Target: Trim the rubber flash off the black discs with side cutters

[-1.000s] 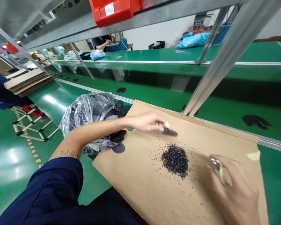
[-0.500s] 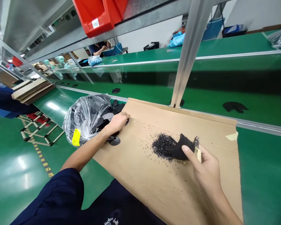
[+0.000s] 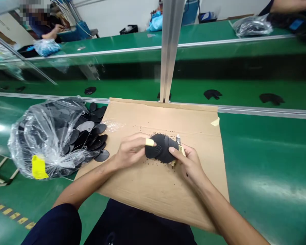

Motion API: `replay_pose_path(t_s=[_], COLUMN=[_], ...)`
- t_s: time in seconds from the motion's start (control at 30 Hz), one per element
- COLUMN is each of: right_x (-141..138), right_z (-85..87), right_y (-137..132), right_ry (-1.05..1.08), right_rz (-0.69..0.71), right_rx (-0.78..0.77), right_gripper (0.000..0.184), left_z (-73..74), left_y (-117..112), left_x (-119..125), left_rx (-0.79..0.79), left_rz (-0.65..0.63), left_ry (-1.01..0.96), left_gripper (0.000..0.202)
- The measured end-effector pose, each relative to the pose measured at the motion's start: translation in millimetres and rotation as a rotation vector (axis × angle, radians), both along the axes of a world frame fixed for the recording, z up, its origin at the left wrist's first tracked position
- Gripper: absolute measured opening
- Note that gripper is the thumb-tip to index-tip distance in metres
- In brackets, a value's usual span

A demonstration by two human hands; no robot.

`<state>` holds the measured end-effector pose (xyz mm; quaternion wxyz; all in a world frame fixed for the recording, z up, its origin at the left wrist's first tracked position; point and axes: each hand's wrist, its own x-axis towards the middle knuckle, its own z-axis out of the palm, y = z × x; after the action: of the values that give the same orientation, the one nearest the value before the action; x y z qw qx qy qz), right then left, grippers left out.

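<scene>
Along the near side of a green bench [image 3: 257,153], with twelve o'clock taken as the far side, a wide cardboard sheet [image 3: 132,183] lies flat before the person. At nine o'clock from its middle, a clear plastic bag [image 3: 38,126] lies just beside the sheet, with many black discs [image 3: 94,136] spread at its mouth. Over the sheet, the left hand [image 3: 129,151] is toward nine o'clock and the right hand [image 3: 190,160] toward four o'clock, both with fingers nearly closed. Between them they hold a marked disc [image 3: 151,154] and a second black piece [image 3: 169,154], which overlap. Small cutters [image 3: 178,139] stand in the right hand, tips toward twelve o'clock, and tiny black bits [image 3: 154,133] lie scattered on the cardboard around. As I judge, a piece could slip and drop among the bits if one pinch becomes loose, because the right hand must carry cutters and piece together. Also a careless turn of that wrist could let the tips scratch the piece. Concerning the fingers, the marked disc is at three o'clock of the left fingertips, the forefinger upon its face and the support below hidden; the second black piece is at nine o'clock of the right thumb, which presses upon it.
</scene>
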<state>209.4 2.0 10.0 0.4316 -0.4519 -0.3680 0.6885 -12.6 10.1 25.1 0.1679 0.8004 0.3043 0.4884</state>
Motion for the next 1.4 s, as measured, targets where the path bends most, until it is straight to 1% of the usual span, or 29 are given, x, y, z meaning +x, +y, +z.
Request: replay_pose_path(t_s=[0.03, 0.1, 0.2, 0.23, 0.3, 0.4, 0.43, 0.53, 0.6, 0.67, 0.8, 0.9, 1.07, 1.27, 1.4], right_x=[-1, -2, -1, -1, -1, -1, -1, -1, -2, -2, -4, -5, -5, -4, -4], right_z=[0.9, 1.9, 0.9, 0.3, -0.5, -0.5, -0.3, 0.7, 1.5, 2.0, 1.0, 0.5, 0.7, -0.4, 0.4], right_y=[-1, -2, -4, -4, -5, -5, -5, -6, -7, -8, -10, -12, -11, -12, -12], right_ry=[0.013, 0.020, -0.008, -0.024, -0.057, -0.105, -0.121, -0.186, -0.221, -0.244, -0.297, -0.321, -0.306, -0.351, -0.366], right_rz=[0.003, 0.004, -0.007, -0.012, -0.009, 0.027, 0.036, 0.034, 0.024, 0.011, -0.018, -0.025, -0.034, -0.006, 0.013], right_rx=[-0.007, -0.011, 0.011, 0.027, 0.061, 0.105, 0.117, 0.142, 0.149, 0.160, 0.189, 0.204, 0.196, 0.202, 0.213], right_gripper=[0.048, 0.045, 0.043, 0.043, 0.042, 0.039, 0.039, 0.039, 0.040, 0.039, 0.038, 0.037, 0.037, 0.037, 0.039], left_z=[-4.2, -12.8, -21.3, -22.4, -22.9, -23.6, -24.5, -27.8, -28.5, -27.7, -25.7, -25.2, -24.7, -26.0, -26.4], left_y=[-1, -2, -3, -4, -7, -11, -12, -14, -15, -15, -15, -16, -16, -16, -16], left_x=[8, 17, 15, 14, 12, 15, 17, 21, 22, 22, 21, 22, 21, 19, 21], left_rx=[-0.005, -0.017, -0.039, -0.055, -0.097, -0.172, -0.204, -0.322, -0.368, -0.368, -0.296, -0.271, -0.263, -0.263, -0.318], left_rz=[-0.017, -0.019, -0.025, -0.033, -0.018, 0.094, 0.127, 0.152, 0.152, 0.162, 0.195, 0.215, 0.236, 0.211, 0.215], left_ry=[-0.005, 0.005, 0.000, -0.012, -0.058, -0.126, -0.142, -0.166, -0.169, -0.165, -0.131, -0.110, -0.106, -0.081, -0.098], left_gripper=[0.020, 0.025, 0.034, 0.035, 0.030, 0.017, 0.016, 0.027, 0.034, 0.034, 0.030, 0.028, 0.032, 0.035, 0.032])
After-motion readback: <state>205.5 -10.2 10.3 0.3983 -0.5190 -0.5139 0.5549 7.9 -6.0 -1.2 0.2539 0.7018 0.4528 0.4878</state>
